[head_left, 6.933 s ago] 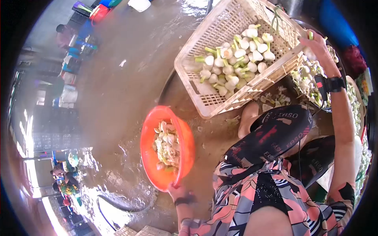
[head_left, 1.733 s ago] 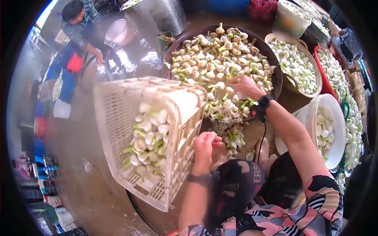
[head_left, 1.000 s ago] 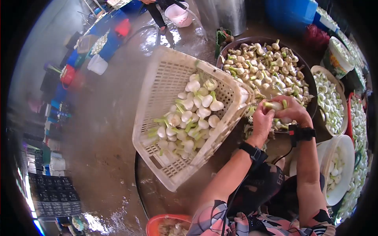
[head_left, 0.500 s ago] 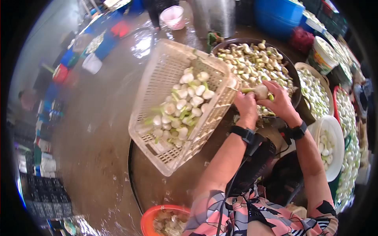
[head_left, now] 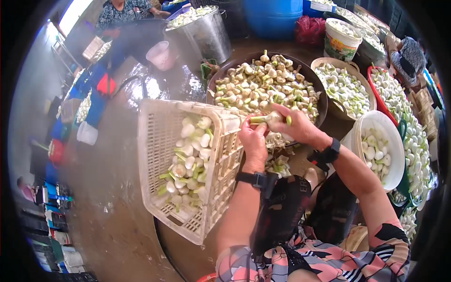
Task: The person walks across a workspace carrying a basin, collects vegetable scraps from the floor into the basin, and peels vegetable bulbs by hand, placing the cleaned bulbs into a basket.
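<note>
Both my hands are closed on one garlic bulb (head_left: 274, 120), held between them in front of the dark basin's near edge. My left hand (head_left: 253, 141) pinches it at its green stem, which points left. On the bulb's other side are the fingers of my right hand (head_left: 302, 126). Unpeeled, brownish garlic fills the wide dark basin (head_left: 324, 101) behind my hands. Just left of my left hand stands a tilted cream plastic crate (head_left: 152, 127), with cleaner white bulbs heaped inside.
To my right, a white bucket (head_left: 398, 157) holds peeled garlic. Beyond it stand a tan basin (head_left: 350, 68) and a red-rimmed basin (head_left: 376, 94), both full of white bulbs. A metal pot (head_left: 206, 42) and a blue barrel (head_left: 273, 19) are behind. Another person (head_left: 123, 11) is at upper left.
My view has turned, so the crate, basin and hands appear farther left. The other person has come into view at upper left. Both hands still hold a garlic bulb.
</note>
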The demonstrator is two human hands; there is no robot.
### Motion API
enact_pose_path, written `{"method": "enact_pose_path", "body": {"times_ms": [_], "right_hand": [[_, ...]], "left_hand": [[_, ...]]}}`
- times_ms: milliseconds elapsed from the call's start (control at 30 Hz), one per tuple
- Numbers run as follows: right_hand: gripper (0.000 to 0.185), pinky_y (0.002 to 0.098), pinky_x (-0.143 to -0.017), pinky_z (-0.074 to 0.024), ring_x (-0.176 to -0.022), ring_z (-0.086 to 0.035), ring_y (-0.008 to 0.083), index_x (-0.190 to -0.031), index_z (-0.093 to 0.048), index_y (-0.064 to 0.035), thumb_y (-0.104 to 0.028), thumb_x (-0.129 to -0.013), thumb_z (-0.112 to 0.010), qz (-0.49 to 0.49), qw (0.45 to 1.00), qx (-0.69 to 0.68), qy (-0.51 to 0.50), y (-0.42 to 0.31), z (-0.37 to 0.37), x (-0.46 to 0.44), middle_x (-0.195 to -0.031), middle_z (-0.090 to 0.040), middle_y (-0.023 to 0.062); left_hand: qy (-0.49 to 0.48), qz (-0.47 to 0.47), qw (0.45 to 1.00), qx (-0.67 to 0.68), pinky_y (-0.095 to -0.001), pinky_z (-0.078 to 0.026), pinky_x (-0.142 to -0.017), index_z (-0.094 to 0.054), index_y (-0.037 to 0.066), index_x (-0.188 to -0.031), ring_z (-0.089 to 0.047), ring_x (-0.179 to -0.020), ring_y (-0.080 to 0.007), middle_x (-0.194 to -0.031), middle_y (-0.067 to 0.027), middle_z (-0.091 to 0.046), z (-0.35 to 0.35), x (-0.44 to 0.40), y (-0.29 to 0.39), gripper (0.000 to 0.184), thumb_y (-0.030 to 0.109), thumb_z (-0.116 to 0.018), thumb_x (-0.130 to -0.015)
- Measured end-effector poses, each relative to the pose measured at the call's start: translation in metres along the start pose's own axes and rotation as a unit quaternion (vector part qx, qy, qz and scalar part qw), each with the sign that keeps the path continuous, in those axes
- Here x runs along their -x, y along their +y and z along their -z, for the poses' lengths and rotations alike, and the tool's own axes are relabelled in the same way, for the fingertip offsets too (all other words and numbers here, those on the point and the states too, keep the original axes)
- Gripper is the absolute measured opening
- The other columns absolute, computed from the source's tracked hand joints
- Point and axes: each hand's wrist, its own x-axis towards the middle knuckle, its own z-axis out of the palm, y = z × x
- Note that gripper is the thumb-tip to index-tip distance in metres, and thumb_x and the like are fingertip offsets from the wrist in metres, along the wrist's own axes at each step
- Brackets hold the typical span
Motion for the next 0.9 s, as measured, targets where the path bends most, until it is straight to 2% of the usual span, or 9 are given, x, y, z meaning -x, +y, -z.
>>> {"method": "enact_pose_path", "body": {"times_ms": [100,300,467,567,600,700,800,833,900], "right_hand": [[0.090,0.0394,-0.081,-0.0458,-0.097,-0.057,0.0369,-0.135,-0.029,0.0026,-0.028,-0.066,-0.078,0.079,0.994,0.071,0.021,-0.006,0.003,0.000,-0.108,-0.057,0.0241],[0.075,0.0402,-0.079,-0.0474,-0.094,-0.059,0.0347,-0.131,-0.038,-0.0060,-0.027,-0.069,-0.076,0.077,0.980,0.162,0.083,0.016,-0.007,0.004,-0.103,-0.060,0.0212],[0.051,0.0333,-0.068,-0.0500,-0.079,-0.062,0.0200,-0.119,-0.049,-0.0008,-0.029,-0.080,-0.065,-0.007,0.987,-0.158,-0.003,0.031,0.002,-0.001,-0.091,-0.063,0.0119],[0.032,0.0255,-0.054,-0.0496,-0.066,-0.061,0.0128,-0.107,-0.056,-0.0017,-0.027,-0.088,-0.053,-0.178,0.881,-0.432,-0.076,0.041,0.004,-0.012,-0.087,-0.063,0.0075],[0.046,0.0257,-0.047,-0.0476,-0.057,-0.060,0.0147,-0.101,-0.056,0.0027,-0.041,-0.090,-0.046,-0.176,0.884,-0.426,-0.083,0.043,0.004,-0.015,-0.076,-0.063,0.0099],[0.056,0.0289,-0.041,-0.0481,-0.051,-0.060,0.0218,-0.095,-0.056,0.0022,-0.051,-0.089,-0.039,-0.260,0.719,-0.624,-0.164,0.056,0.010,-0.030,-0.069,-0.061,0.0133],[0.050,0.0287,-0.048,-0.0511,-0.058,-0.062,0.0221,-0.101,-0.058,0.0017,-0.045,-0.091,-0.043,-0.266,0.860,-0.434,0.006,0.082,-0.005,-0.050,-0.072,-0.062,0.0122],[0.039,0.0308,-0.065,-0.0529,-0.071,-0.064,0.0218,-0.107,-0.059,-0.0005,-0.035,-0.088,-0.054,-0.221,0.962,-0.157,0.017,0.048,0.018,-0.037,-0.081,-0.063,0.0113],[0.035,0.0325,-0.074,-0.0504,-0.080,-0.063,0.0218,-0.108,-0.060,-0.0032,-0.028,-0.084,-0.061,-0.095,0.989,-0.049,0.106,0.030,0.029,-0.024,-0.088,-0.063,0.0114]], "left_hand": [[-0.023,0.014,1.000,0.005,-0.0262,-0.053,-0.067,-0.050,0.000,-0.108,-0.061,-0.079,-0.0152,-0.093,-0.0082,-0.059,-0.002,-0.011,-0.005,0.029,-0.007,-0.055,-0.080],[0.055,0.030,0.996,0.065,-0.0263,-0.053,-0.062,-0.054,-0.001,-0.100,-0.061,-0.072,-0.0152,-0.091,-0.0107,-0.062,-0.016,-0.009,-0.014,0.026,-0.011,-0.051,-0.076],[0.052,0.000,0.998,-0.033,-0.0270,-0.051,-0.056,-0.058,-0.001,-0.085,-0.059,-0.062,-0.0156,-0.076,-0.0073,-0.060,-0.014,-0.011,-0.010,0.015,-0.008,-0.051,-0.074],[0.056,0.013,0.996,-0.063,-0.0261,-0.049,-0.048,-0.058,-0.002,-0.078,-0.059,-0.057,-0.0147,-0.073,-0.0072,-0.061,-0.021,-0.015,-0.008,0.008,-0.006,-0.054,-0.072],[0.053,0.010,0.997,-0.059,-0.0265,-0.050,-0.049,-0.057,-0.001,-0.077,-0.058,-0.056,-0.0150,-0.073,-0.0072,-0.060,-0.022,-0.018,-0.008,0.007,-0.005,-0.055,-0.072],[0.014,0.041,0.999,0.028,-0.0275,-0.051,-0.049,-0.053,0.003,-0.076,-0.056,-0.054,-0.0151,-0.069,-0.0057,-0.057,-0.022,-0.034,-0.014,0.011,-0.006,-0.055,-0.070],[0.008,0.095,0.993,0.072,-0.0279,-0.052,-0.049,-0.052,0.004,-0.076,-0.057,-0.055,-0.0153,-0.067,-0.0055,-0.056,-0.020,-0.033,-0.006,0.012,-0.006,-0.054,-0.069],[0.019,0.108,0.992,0.062,-0.0299,-0.053,-0.049,-0.053,0.003,-0.076,-0.059,-0.056,-0.0159,-0.070,-0.0068,-0.058,-0.018,-0.035,-0.008,0.013,-0.007,-0.054,-0.069],[0.048,0.044,0.998,0.017,-0.0300,-0.053,-0.050,-0.053,0.002,-0.075,-0.059,-0.056,-0.0159,-0.071,-0.0073,-0.059,-0.022,-0.033,-0.013,0.012,-0.008,-0.054,-0.069]]}}
